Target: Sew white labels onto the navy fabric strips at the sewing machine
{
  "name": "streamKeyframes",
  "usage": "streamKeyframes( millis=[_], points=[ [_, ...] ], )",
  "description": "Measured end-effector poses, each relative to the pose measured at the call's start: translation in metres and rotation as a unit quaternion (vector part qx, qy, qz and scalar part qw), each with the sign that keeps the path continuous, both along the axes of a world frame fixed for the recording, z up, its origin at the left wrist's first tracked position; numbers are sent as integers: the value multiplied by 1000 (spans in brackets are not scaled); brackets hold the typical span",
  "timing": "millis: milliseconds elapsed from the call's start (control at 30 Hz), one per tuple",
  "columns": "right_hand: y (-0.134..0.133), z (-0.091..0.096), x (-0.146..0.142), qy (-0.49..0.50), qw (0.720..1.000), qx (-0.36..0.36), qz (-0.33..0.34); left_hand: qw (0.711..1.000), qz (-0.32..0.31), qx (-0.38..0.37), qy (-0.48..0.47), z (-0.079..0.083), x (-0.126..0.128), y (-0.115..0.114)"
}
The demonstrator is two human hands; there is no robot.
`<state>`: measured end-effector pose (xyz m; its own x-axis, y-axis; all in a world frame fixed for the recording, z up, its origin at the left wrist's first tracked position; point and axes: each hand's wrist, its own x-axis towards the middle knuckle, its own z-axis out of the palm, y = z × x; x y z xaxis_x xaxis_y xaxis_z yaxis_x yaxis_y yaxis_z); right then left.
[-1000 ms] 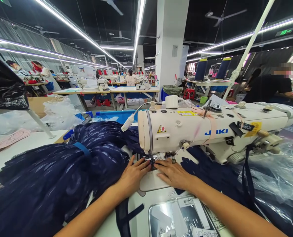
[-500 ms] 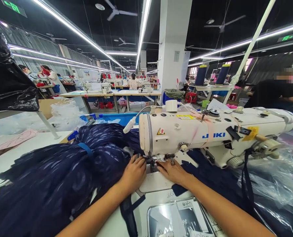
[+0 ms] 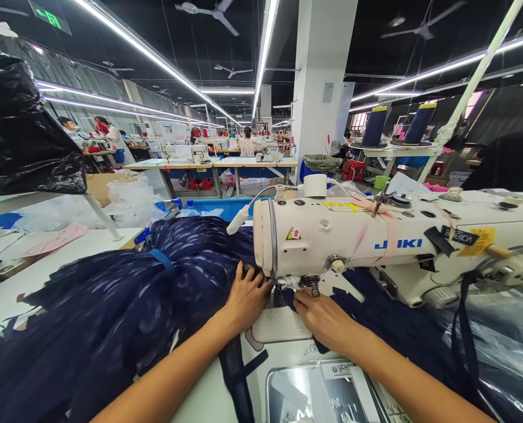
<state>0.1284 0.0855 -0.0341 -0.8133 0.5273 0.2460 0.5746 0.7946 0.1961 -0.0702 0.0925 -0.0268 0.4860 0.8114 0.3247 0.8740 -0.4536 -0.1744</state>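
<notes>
A white JUKI sewing machine (image 3: 300, 241) stands in front of me, with its presser foot (image 3: 279, 295) low between my hands. My left hand (image 3: 246, 301) is just left of the foot, its fingers apart and its fingertips on dark cloth at the needle area. To the right of the foot, my right hand (image 3: 327, 317) has its fingers closed on the edge of a piece of navy fabric (image 3: 290, 298). A large heap of navy fabric pieces (image 3: 111, 311), tied with a blue band (image 3: 161, 258), lies beside my left arm.
Navy fabric (image 3: 393, 317) and clear plastic (image 3: 508, 329) lie under and right of the machine arm. A navy strap (image 3: 235, 376) hangs at the front. Two thread cones (image 3: 374, 126) stand behind; a black plastic bag (image 3: 27, 129) is at left. People work at distant tables.
The view has shifted, so the scene sits farther right. My left fingers have lifted and spread somewhat. My right fingers have drawn together, and navy fabric now shows at their tips.
</notes>
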Motion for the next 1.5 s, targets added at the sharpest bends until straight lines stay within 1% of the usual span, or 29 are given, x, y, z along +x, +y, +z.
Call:
streamKeyframes(
  millis=[167, 300, 467, 633, 867, 1033, 1200, 1300, 1367, 1433, 1500],
  points=[
    [1, -1, -3, -8, 1000, 9, -5, 1000, 0, -7, 0, 0, -1, 0],
    [-3, 1, -7, -12, 1000, -6, -13, 1000, -6, -1, -18, -1, -2, 2],
    [-4, 0, -9, -17, 999, -22, -18, 1000, 1, -9, -10, -3, -2, 4],
    [-5, -6, -13, -25, 999, -4, -30, 1000, 2, -14, -6, -2, -1, 7],
    [-5, -14, -20, -17, 998, 26, -51, 1000, -9, 8, -7, -7, 0, 16],
    [-7, -12, -26, -25, 997, 23, -72, 1000, -5, 8, 3, -6, 1, 19],
    [-5, -8, -25, -25, 996, 16, -80, 1000, 14, -23, 9, -2, 3, 21],
    [4, -5, -14, -19, 997, 21, -74, 998, 39, -44, 5, 2, 9, 12],
    [12, -3, -4, -6, 997, 26, -73, 997, 45, -57, -1, 7, 13, -3],
    [19, -1, 5, 11, 998, 27, -60, 997, 20, -69, -15, 16, 11, -23],
    [24, -1, 11, 31, 999, 23, -36, 995, -39, -71, -51, 28, -2, -42]
  ],
)
